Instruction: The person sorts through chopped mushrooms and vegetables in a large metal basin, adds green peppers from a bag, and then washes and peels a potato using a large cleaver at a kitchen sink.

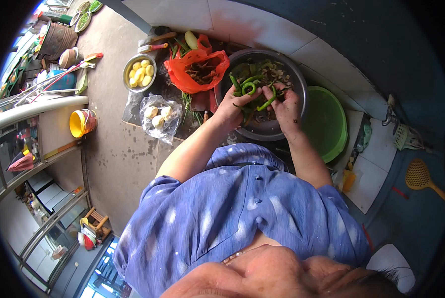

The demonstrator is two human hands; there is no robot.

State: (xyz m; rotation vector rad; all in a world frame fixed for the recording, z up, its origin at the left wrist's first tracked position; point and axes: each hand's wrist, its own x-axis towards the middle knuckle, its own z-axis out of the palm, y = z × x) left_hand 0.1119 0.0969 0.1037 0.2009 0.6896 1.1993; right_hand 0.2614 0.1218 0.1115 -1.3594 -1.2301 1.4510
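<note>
Both my hands are over a wide metal basin point(257, 135) holding green scraps and peelings. My left hand point(234, 106) grips several long green chili peppers point(248, 88), one of them curled into a loop. Close beside it, the fingers of my right hand point(286, 108) pinch another curved green chili pepper point(269, 100). An open red plastic bag point(185, 80) with dark brown contents touches the basin's left side. Further left are a metal bowl point(126, 75) of peeled potatoes and a clear plastic bag point(173, 126) with several pale round vegetables.
A green plastic tub point(328, 123) sits right of the basin, near a wall tap point(389, 117). Brushes point(153, 47) lie above the potato bowl. A yellow bucket point(81, 123) stands at left by a railing. A yellow slotted strainer point(419, 175) is at far right.
</note>
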